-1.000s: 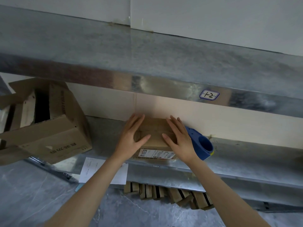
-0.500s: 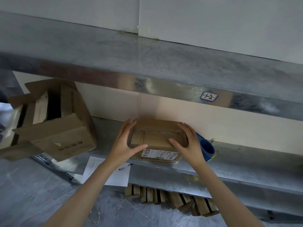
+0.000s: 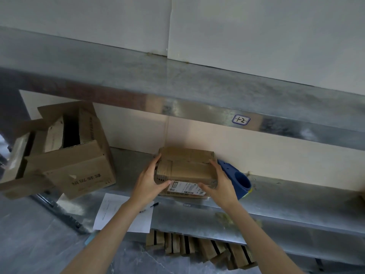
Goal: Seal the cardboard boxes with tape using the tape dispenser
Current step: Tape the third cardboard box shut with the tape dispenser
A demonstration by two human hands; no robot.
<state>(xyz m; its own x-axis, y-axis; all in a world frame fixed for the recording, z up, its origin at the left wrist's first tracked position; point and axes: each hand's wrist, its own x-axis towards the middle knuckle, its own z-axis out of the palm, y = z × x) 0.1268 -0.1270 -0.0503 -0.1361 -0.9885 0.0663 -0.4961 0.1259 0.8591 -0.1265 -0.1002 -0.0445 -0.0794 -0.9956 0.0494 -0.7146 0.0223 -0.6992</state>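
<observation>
Clasping a small cardboard box [image 3: 185, 169] from both sides, the left hand [image 3: 148, 182] and right hand [image 3: 222, 184] each have a grip closed round its creased brown ends, thumbs at the front edge beside a white printed label [image 3: 185, 188]. The box sits on a dull galvanised metal shelf [image 3: 286, 202]. A blue plastic tape dispenser [image 3: 237, 178] with a round hole lies just behind the right hand. At left, a large open carton [image 3: 79, 167] holds cardboard sheets standing on edge.
</observation>
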